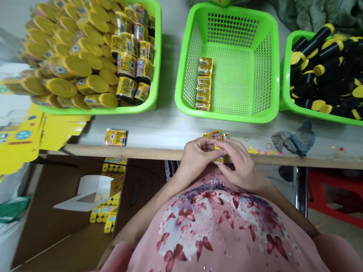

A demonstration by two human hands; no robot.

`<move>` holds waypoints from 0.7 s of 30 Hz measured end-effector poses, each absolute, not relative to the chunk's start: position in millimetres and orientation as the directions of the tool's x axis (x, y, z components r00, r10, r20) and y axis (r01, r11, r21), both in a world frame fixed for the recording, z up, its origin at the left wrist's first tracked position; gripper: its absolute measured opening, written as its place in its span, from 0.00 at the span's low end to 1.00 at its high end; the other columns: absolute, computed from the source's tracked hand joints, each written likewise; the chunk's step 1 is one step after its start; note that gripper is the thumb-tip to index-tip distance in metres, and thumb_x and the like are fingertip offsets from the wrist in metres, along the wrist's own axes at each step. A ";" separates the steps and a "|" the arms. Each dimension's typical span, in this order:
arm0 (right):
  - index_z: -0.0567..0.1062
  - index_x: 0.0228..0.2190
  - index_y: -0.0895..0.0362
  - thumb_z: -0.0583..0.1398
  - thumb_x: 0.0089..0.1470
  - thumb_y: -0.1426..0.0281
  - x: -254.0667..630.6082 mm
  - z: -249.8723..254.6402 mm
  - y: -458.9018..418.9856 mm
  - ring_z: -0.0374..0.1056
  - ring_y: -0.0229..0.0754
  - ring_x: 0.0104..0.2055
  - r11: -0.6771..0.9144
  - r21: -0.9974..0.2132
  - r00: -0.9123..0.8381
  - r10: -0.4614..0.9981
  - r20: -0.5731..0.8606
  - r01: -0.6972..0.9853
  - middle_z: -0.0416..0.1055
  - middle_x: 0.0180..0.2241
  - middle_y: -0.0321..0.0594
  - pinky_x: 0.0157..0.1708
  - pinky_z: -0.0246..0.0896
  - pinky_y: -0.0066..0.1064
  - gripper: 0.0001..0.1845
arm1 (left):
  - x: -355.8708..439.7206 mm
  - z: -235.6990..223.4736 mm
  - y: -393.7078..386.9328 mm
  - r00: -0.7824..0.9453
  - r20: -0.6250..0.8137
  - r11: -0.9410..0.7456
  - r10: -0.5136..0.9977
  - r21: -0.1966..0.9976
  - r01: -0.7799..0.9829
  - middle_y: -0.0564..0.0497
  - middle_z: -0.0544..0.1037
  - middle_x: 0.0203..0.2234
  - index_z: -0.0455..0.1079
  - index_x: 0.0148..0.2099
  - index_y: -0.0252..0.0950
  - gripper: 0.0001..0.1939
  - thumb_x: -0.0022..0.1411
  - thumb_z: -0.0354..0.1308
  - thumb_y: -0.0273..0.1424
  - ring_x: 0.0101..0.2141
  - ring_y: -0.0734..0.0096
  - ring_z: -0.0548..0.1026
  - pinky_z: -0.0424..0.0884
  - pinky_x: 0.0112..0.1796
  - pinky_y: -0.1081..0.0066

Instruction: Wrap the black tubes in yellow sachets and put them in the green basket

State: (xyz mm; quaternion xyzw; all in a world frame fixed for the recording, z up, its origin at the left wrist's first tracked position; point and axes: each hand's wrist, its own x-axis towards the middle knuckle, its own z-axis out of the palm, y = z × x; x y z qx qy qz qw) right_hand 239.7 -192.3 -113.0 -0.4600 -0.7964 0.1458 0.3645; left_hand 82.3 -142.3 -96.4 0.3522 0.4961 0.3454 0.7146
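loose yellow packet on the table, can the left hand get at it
Probably yes. The loose yellow packet lies on the tabletop, nothing between it and the left hand. But that hand is pinching a small yellow item with the right hand, so it likely must let go first.

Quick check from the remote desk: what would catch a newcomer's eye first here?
Three green plastic baskets line the bench: the left heaped with yellow-capped cylinders, the right with black yellow-capped tubes. At the bench's front edge, the left hand and right hand pinch a small yellow printed packet.
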 end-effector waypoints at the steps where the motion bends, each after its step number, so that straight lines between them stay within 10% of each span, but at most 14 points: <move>1: 0.56 0.65 0.53 0.59 0.58 0.78 238.6 -114.6 -191.7 0.69 0.50 0.57 0.527 -0.564 -0.288 0.840 0.460 0.636 0.74 0.53 0.48 0.56 0.70 0.47 0.36 | 83.4 -95.9 -142.0 0.250 -0.444 0.484 0.860 0.866 -0.129 0.53 0.82 0.27 0.80 0.32 0.34 0.17 0.37 0.78 0.29 0.28 0.74 0.75 0.71 0.33 0.74; 8: 0.56 0.65 0.50 0.59 0.60 0.75 239.2 -111.3 -184.4 0.70 0.51 0.55 0.483 -0.539 -0.190 0.840 0.509 0.690 0.73 0.51 0.48 0.53 0.71 0.49 0.35 | 78.0 -96.1 -143.8 0.320 -0.432 0.503 0.843 0.845 -0.183 0.48 0.84 0.39 0.79 0.44 0.35 0.25 0.40 0.76 0.31 0.40 0.66 0.79 0.74 0.44 0.67; 16: 0.69 0.57 0.56 0.50 0.63 0.80 269.0 -53.9 -159.9 0.67 0.47 0.56 0.698 -0.485 -0.680 0.688 0.252 0.526 0.74 0.53 0.47 0.56 0.69 0.45 0.23 | 62.9 -99.4 -145.6 0.421 -0.301 0.392 0.856 0.908 -0.148 0.48 0.83 0.42 0.78 0.50 0.36 0.24 0.47 0.70 0.25 0.42 0.64 0.79 0.74 0.46 0.67; 21: 0.75 0.50 0.56 0.58 0.63 0.72 279.5 -42.1 -88.6 0.71 0.47 0.50 0.602 -0.529 -0.531 0.792 0.301 0.598 0.77 0.47 0.46 0.52 0.71 0.43 0.14 | 41.6 -121.6 -139.5 0.312 -0.225 0.279 0.923 0.950 -0.142 0.46 0.83 0.40 0.75 0.55 0.37 0.27 0.51 0.67 0.29 0.37 0.66 0.80 0.76 0.42 0.66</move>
